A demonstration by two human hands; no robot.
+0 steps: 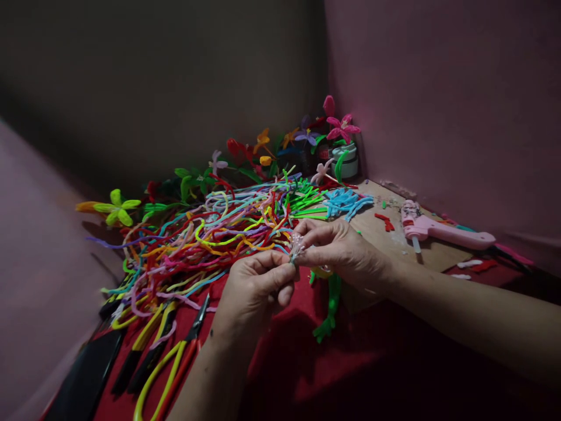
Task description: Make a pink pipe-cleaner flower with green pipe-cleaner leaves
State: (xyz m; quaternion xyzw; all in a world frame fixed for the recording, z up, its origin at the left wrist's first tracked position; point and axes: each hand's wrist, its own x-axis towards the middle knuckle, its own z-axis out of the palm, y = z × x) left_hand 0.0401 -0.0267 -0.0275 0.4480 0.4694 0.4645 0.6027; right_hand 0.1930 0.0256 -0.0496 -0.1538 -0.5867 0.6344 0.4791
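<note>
My left hand (258,286) and my right hand (339,248) meet in the middle of the view, both pinching a small pale bundle of thin stamen-like strands (297,248) between fingertips. Just beyond them lies a big tangled heap of colourful pipe cleaners (210,240). Under my right wrist a green pipe-cleaner stem (332,310) lies on the red cloth (307,362).
Finished pipe-cleaner flowers (339,126) stand in the far corner, with a yellow-green one (116,207) at the left. A pink glue gun (438,231) rests on the wooden board (385,240) at right. Pliers with yellow handles (169,359) and scissors lie near left. Pink walls close in.
</note>
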